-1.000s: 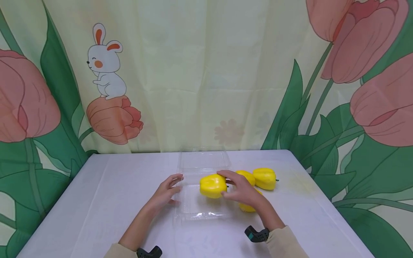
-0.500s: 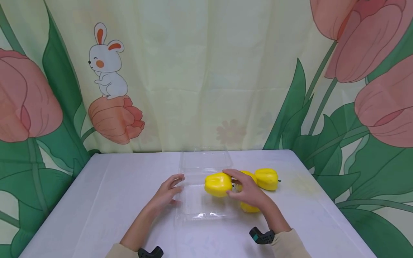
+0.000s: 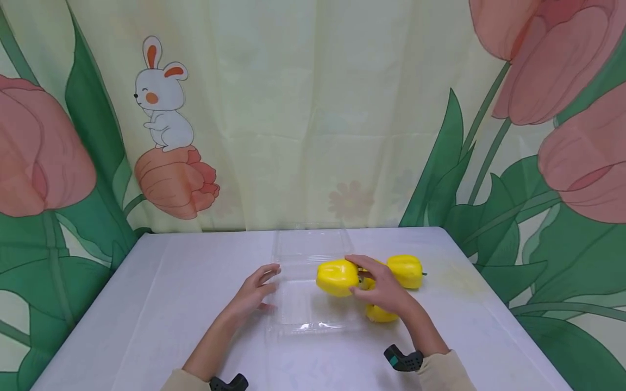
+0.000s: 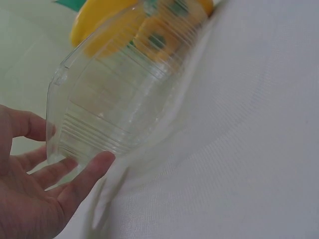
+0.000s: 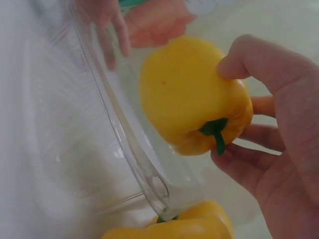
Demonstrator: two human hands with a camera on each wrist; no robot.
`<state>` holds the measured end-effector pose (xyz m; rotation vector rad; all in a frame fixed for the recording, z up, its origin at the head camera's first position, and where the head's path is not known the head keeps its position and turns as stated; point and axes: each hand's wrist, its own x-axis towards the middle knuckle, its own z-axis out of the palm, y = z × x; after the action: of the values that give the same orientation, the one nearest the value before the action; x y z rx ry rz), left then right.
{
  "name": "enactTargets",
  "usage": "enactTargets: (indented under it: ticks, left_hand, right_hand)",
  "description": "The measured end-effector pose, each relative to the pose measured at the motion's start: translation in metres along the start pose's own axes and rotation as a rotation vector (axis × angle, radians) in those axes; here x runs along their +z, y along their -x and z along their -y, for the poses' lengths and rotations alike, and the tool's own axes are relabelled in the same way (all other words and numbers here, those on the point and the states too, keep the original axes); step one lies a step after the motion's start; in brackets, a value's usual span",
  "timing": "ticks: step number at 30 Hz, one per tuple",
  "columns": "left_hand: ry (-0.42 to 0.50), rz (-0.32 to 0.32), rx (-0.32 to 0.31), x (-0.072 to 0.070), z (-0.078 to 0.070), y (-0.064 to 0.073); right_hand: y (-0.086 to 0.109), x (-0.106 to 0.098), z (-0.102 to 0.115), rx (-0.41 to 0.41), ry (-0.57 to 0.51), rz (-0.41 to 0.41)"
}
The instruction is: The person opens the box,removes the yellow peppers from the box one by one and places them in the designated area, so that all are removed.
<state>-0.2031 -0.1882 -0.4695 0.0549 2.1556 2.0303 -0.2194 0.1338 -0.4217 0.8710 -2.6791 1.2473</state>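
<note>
My right hand (image 3: 383, 287) grips a yellow bell pepper (image 3: 337, 277) by its stem end, above the right side of a clear plastic hinged container (image 3: 298, 304). In the right wrist view, thumb and fingers are around the pepper (image 5: 187, 94), its green stem facing the palm. The container lies with its lid (image 3: 312, 243) folded back. At its left wall rests my left hand (image 3: 251, 293), fingers spread and loosely bent. The left wrist view has that hand's fingertips against the container's side wall (image 4: 94, 124), nothing pinched between them.
Three more yellow bell peppers lie right of the container: one at the back right (image 3: 405, 271), one near pepper (image 3: 381, 314), and one partly hidden behind the right hand. A white cloth covers the table (image 3: 161, 304); a printed curtain (image 3: 274, 108) hangs behind it.
The right hand and its pepper have moved right across the container, from over its middle to over its right side. The left hand has kept its place at the left wall.
</note>
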Motion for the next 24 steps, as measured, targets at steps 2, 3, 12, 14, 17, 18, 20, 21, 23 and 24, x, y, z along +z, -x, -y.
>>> enactTargets:
  ticks: [2,3,12,14,17,18,20,21,23,24]
  left_hand:
    - [0.005,0.002,0.002,0.000,0.000,0.000]
    - [0.008,0.000,0.002,-0.001,0.001,-0.001]
    - [0.007,-0.008,-0.005,0.001,0.002,-0.002]
    - [0.006,-0.002,-0.005,0.001,0.002,-0.002]
    - [0.003,-0.004,-0.005,0.001,0.001,-0.001]
    - [0.002,-0.008,-0.006,0.001,0.001,-0.001]
    - [0.000,-0.016,-0.009,0.001,0.001,-0.002]
    - [-0.002,-0.019,-0.010,0.001,0.001,-0.002]
    - [-0.004,-0.022,-0.011,0.001,0.002,-0.001]
    - [-0.001,-0.023,-0.014,0.000,0.002,-0.002]
  right_hand:
    - [0.001,-0.002,-0.001,-0.005,0.007,-0.009]
    - [0.001,-0.002,-0.001,-0.007,0.010,-0.009]
    - [0.005,-0.008,-0.003,0.009,0.012,-0.029]
    - [0.006,-0.009,-0.003,0.014,0.018,-0.035]
    - [0.007,-0.010,-0.004,0.010,0.028,-0.044]
    - [0.008,-0.011,-0.004,0.008,0.028,-0.044]
    - [0.008,-0.012,-0.005,0.010,0.032,-0.046]
    - [0.009,-0.012,-0.005,0.012,0.033,-0.048]
    - [0.010,-0.013,-0.006,0.019,0.038,-0.050]
    - [0.010,-0.014,-0.006,0.019,0.041,-0.052]
